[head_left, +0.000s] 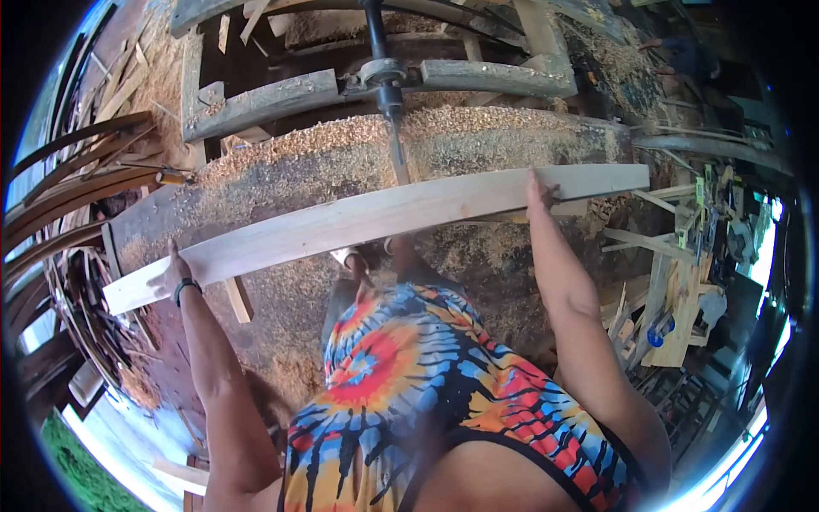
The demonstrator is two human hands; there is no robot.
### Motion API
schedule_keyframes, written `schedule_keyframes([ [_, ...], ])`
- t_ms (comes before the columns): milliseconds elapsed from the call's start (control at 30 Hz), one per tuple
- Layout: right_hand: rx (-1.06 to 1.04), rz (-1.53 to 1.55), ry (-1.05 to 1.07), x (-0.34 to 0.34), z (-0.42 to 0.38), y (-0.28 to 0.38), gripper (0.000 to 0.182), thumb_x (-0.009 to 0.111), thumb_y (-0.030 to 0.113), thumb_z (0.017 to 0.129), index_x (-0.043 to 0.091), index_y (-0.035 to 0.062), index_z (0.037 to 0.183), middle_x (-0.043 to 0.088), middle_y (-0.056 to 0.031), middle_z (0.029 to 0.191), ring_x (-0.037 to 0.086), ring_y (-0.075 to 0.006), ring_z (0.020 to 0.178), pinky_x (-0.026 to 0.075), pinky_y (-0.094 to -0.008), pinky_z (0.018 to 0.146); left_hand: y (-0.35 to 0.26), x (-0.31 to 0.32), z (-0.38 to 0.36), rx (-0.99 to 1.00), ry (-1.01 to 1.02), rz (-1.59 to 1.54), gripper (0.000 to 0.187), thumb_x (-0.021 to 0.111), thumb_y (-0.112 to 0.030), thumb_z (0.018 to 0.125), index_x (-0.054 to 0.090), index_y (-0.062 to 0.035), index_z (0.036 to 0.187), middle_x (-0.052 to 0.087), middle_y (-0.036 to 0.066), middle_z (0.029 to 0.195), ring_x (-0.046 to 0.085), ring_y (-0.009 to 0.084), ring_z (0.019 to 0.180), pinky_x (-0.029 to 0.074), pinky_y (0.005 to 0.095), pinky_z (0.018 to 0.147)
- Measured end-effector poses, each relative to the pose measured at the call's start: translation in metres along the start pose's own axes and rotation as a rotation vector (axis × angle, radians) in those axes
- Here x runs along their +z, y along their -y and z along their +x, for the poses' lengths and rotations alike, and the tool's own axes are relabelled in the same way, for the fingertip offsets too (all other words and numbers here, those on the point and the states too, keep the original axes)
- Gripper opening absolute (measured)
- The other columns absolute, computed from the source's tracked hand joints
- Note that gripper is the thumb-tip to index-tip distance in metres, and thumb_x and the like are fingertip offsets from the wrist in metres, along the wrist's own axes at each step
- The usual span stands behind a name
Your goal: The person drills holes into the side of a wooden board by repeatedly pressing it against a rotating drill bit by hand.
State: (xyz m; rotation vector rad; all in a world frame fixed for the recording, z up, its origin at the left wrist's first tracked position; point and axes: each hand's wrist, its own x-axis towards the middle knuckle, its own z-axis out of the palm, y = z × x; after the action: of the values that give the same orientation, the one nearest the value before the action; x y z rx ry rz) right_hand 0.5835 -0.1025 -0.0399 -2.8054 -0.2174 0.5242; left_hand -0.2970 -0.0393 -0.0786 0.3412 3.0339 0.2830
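A long pale wooden board [341, 224] stretches across in front of me, tilted so that its left end sits lower in view. My left hand [177, 270], with a dark band at the wrist, grips it near the left end. Closer to the right end, my right hand [537, 189] has its thumb on the near face and fingers behind the far edge. A metal drill bit [397, 152], fixed in a dark spindle [388, 101], points at the board's far edge, and its tip overlaps that edge in this view.
Behind the board stands a wooden machine frame [264, 104] with wood shavings [299, 136] heaped along it. A small wood offcut [239, 300] lies near my left forearm. Curved strips [77, 192] are stacked at left; planks [674, 316] lean at right. Another person [691, 55] is at far right.
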Motion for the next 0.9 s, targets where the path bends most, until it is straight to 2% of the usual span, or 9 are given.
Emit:
schedule_keyframes([
  [67, 0.021, -0.003, -0.124, 0.013, 0.039, -0.010, 0.135, 0.060, 0.089, 0.079, 0.012, -0.0020, 0.167, 0.009, -0.0360, 0.170, 0.020, -0.0541, 0.156, 0.031, -0.0544, 0.124, -0.018, -0.023, -0.034, 0.113, 0.012, 0.122, 0.129, 0.075, -0.071, 0.078, 0.019, 0.0065, 0.165, 0.021, 0.041, 0.165, 0.040, 0.0523, 0.146, 0.032, 0.0517, 0.123],
  [100, 0.031, -0.009, -0.184, 0.025, 0.053, -0.018, 0.137, 0.061, 0.089, 0.077, 0.013, -0.0029, 0.167, 0.012, -0.0350, 0.171, 0.020, -0.0531, 0.156, 0.031, -0.0543, 0.124, -0.031, -0.043, -0.062, 0.047, 0.032, 0.026, 0.118, 0.073, -0.065, 0.080, 0.028, 0.0078, 0.161, 0.014, 0.042, 0.165, 0.038, 0.0545, 0.146, 0.034, 0.0537, 0.120],
  [200, 0.092, -0.095, -0.175, 0.005, 0.036, 0.005, 0.136, 0.056, 0.091, 0.079, 0.013, -0.0041, 0.166, 0.019, -0.0371, 0.168, 0.031, -0.0542, 0.151, 0.034, -0.0555, 0.120, -0.041, -0.054, -0.081, 0.044, 0.071, -0.009, 0.110, 0.072, -0.057, 0.081, 0.031, 0.0087, 0.159, 0.025, 0.041, 0.160, 0.042, 0.0547, 0.141, 0.036, 0.0561, 0.118],
  [233, 0.079, -0.095, -0.185, -0.001, 0.032, 0.008, 0.135, 0.055, 0.090, 0.080, 0.013, -0.0043, 0.166, 0.022, -0.0379, 0.167, 0.034, -0.0543, 0.150, 0.035, -0.0552, 0.120, -0.031, -0.038, -0.065, 0.027, 0.044, 0.058, 0.107, 0.070, -0.060, 0.083, 0.029, -0.0021, 0.163, 0.027, 0.034, 0.163, 0.048, 0.0519, 0.138, 0.038, 0.0592, 0.116],
  [333, 0.039, -0.134, -0.215, 0.002, 0.066, -0.011, 0.131, 0.056, 0.087, 0.082, 0.014, -0.0046, 0.166, 0.027, -0.0394, 0.164, 0.039, -0.0532, 0.146, 0.037, -0.0540, 0.118, -0.046, -0.054, -0.109, 0.031, 0.035, 0.091, 0.106, 0.068, -0.062, 0.084, 0.029, -0.0040, 0.164, 0.030, 0.035, 0.161, 0.048, 0.0505, 0.139, 0.038, 0.0594, 0.116],
  [467, 0.046, -0.099, -0.178, -0.011, 0.079, 0.001, 0.124, 0.058, 0.080, 0.086, 0.015, -0.0052, 0.165, 0.034, -0.0389, 0.159, 0.040, -0.0502, 0.145, 0.039, -0.0534, 0.115, -0.039, -0.042, -0.125, 0.091, -0.017, 0.147, 0.107, 0.064, -0.069, 0.086, 0.029, -0.0044, 0.164, 0.032, 0.036, 0.161, 0.043, 0.0496, 0.144, 0.034, 0.0604, 0.119],
  [600, 0.031, -0.132, -0.262, -0.015, 0.101, 0.000, 0.120, 0.061, 0.075, 0.086, 0.018, -0.0056, 0.164, 0.044, -0.0378, 0.152, 0.045, -0.0496, 0.140, 0.040, -0.0543, 0.114, -0.040, -0.037, -0.140, 0.110, 0.004, 0.163, 0.112, 0.060, -0.077, 0.087, 0.028, -0.0050, 0.166, 0.031, 0.034, 0.163, 0.040, 0.0495, 0.147, 0.031, 0.0611, 0.120],
  [800, 0.018, -0.136, -0.303, -0.021, 0.138, -0.004, 0.117, 0.061, 0.073, 0.087, 0.024, -0.0108, 0.160, 0.044, -0.0368, 0.155, 0.045, -0.0478, 0.144, 0.038, -0.0501, 0.117, -0.047, -0.035, -0.174, 0.194, -0.013, 0.127, 0.117, 0.057, -0.086, 0.085, 0.030, -0.0054, 0.165, 0.026, 0.034, 0.166, 0.037, 0.0487, 0.150, 0.029, 0.0554, 0.124],
  [900, 0.050, -0.115, -0.268, -0.026, 0.131, 0.008, 0.116, 0.060, 0.072, 0.088, 0.024, -0.0138, 0.159, 0.046, -0.0358, 0.155, 0.047, -0.0457, 0.143, 0.037, -0.0468, 0.118, -0.047, -0.032, -0.182, 0.239, -0.043, 0.038, 0.117, 0.059, -0.085, 0.085, 0.033, -0.0014, 0.163, 0.029, 0.036, 0.164, 0.034, 0.0483, 0.151, 0.028, 0.0524, 0.125],
])
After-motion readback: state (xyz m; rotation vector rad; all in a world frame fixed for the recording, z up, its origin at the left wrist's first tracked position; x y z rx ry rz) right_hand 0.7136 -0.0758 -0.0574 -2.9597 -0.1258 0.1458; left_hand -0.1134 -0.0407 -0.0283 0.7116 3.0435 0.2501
